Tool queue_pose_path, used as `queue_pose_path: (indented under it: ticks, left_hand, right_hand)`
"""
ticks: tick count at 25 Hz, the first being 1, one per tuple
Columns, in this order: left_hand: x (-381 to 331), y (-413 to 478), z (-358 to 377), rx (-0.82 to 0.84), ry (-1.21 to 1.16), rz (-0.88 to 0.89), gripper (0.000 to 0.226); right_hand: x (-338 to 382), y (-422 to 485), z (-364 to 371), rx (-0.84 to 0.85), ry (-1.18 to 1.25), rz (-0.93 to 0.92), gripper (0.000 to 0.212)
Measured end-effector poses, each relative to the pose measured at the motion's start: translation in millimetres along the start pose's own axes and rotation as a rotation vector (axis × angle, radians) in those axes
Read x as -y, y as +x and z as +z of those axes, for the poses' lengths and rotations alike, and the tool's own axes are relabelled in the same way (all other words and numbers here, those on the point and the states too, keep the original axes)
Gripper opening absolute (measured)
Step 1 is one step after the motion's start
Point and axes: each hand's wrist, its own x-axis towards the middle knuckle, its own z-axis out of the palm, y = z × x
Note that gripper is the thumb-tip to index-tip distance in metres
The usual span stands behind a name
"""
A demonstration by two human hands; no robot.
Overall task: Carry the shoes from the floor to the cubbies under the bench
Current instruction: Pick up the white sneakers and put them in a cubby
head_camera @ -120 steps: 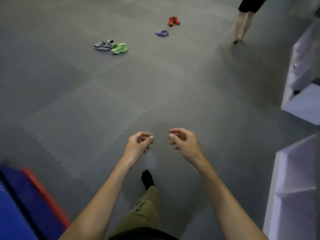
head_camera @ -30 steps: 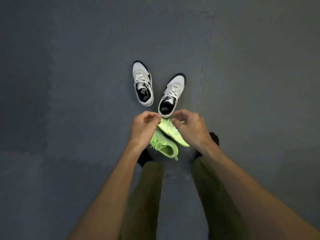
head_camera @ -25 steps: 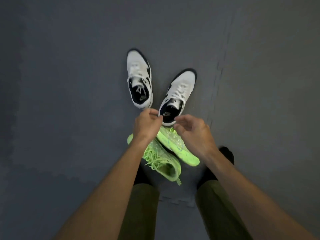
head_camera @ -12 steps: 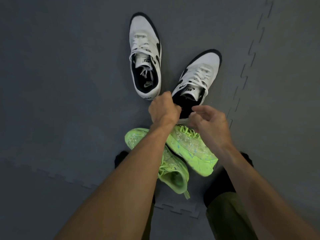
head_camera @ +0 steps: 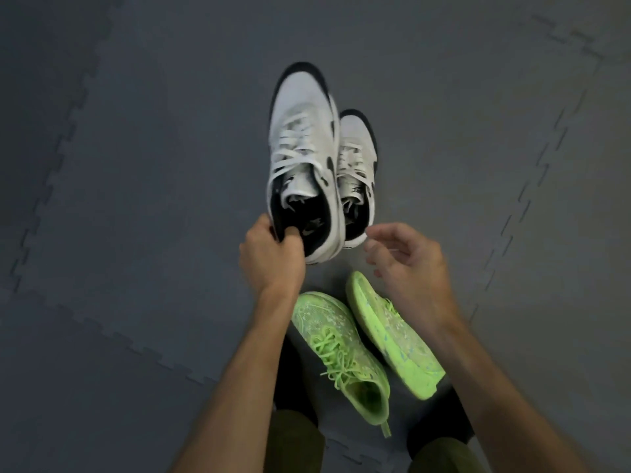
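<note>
At frame centre the left hand [head_camera: 269, 254] pinches the white sneaker [head_camera: 302, 158] by its heel collar, probably for lifting; the right hand [head_camera: 406, 264] hangs open beside its mate [head_camera: 358, 172].

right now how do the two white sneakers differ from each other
The left white sneaker is pinched at its heel collar by the left hand and looks lifted and motion-blurred; the right white sneaker is held by neither hand, the right hand open just short of its heel. The left one partly covers the right one's inner side. Both are white with black trim, toes pointing away.
</note>
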Motion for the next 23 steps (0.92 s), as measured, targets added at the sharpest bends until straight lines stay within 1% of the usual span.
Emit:
queue_pose_path:
  ticks: [3,6,8,10,14,17,20,21,23]
  left_hand:
    - [30,28,-4,-0.068,-0.038,-0.113,0.015]
    - [57,50,9,-0.045,0.057,-0.180,0.015]
    - [66,59,26,0.014,0.151,-0.181,0.018]
    - [70,64,47,0.080,0.205,-0.148,0.018]
    - [71,68,66,0.148,0.228,-0.108,0.023]
    - [73,66,56,0.259,0.223,-0.108,0.030]
    - [69,62,49,0.379,0.123,-0.184,0.039]
    - [67,62,50,0.394,0.099,-0.221,0.041]
    - [63,63,52,0.395,0.069,-0.265,0.043]
  right_hand:
    - [-6,26,27,0.015,-0.198,-0.045,0.016]
    - [-14,51,53,0.025,-0.349,-0.058,0.031]
    - [-20,65,69,0.078,-0.447,-0.084,0.047]
    - [-29,75,82,0.169,-0.569,-0.135,0.061]
    - [-44,74,91,0.266,-0.714,-0.264,0.077]
    - [-43,74,91,0.333,-0.835,-0.273,0.077]
    - [-42,77,94,0.341,-0.964,-0.308,0.064]
    - [-45,77,96,0.370,-1.050,-0.316,0.061]
    - [-49,85,101,0.442,-1.209,-0.266,0.060]
